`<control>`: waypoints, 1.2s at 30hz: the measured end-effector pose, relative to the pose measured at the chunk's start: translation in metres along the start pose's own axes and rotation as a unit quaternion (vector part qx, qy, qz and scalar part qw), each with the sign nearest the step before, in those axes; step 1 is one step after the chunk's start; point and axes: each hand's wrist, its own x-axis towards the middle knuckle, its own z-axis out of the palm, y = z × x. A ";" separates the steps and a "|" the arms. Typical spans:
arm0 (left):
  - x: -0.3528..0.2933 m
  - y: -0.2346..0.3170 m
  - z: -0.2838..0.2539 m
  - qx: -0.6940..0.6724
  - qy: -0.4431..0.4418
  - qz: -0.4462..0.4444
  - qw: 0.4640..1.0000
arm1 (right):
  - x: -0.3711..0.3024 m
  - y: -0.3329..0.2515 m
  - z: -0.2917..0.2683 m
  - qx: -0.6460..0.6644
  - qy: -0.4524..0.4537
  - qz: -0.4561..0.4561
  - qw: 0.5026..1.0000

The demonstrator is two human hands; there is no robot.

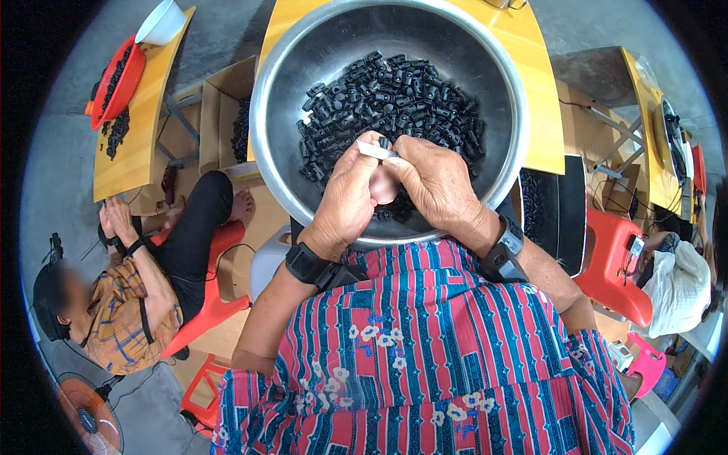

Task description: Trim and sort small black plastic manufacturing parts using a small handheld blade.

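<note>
Over the near part of a large metal bowl [267, 114], my two hands meet with their fingers closed. A small black cylindrical plastic part [384, 142] sticks up between my left hand [345, 197] and my right hand [440, 182], pinched at the fingertips. A pale flat strip [374, 150] lies across my left thumb tip toward my right thumb; whether it is held or wrapped on cannot be told. Beneath my hands, a heap of similar black plastic parts [394, 95] with small holes fills the middle of the bowl. My curled fingers hide part of what they grip.
The bowl rests on a yellow table [542, 114]. Left of it stands a cardboard box [220, 114] of black parts; to the right, a black container [557, 216]. A seated person [129, 296] works at the left, another [679, 280] at the right. Red stools [618, 265] stand nearby.
</note>
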 end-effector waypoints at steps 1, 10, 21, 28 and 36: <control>0.000 0.000 -0.002 -0.005 -0.004 -0.001 1.000 | 0.001 -0.001 -0.001 0.001 -0.005 0.007 1.000; -0.004 0.001 0.007 0.014 -0.042 0.005 0.999 | 0.003 0.019 0.003 0.142 0.088 0.065 0.984; -0.001 0.002 0.006 0.035 0.026 0.034 0.998 | -0.001 0.004 0.002 0.118 0.115 -0.052 0.985; 0.000 0.000 0.004 0.029 0.031 0.057 0.997 | -0.004 -0.004 0.001 0.001 0.049 -0.028 0.998; 0.000 0.002 0.009 0.017 0.075 0.048 0.996 | -0.004 -0.002 0.002 0.017 0.041 -0.037 0.998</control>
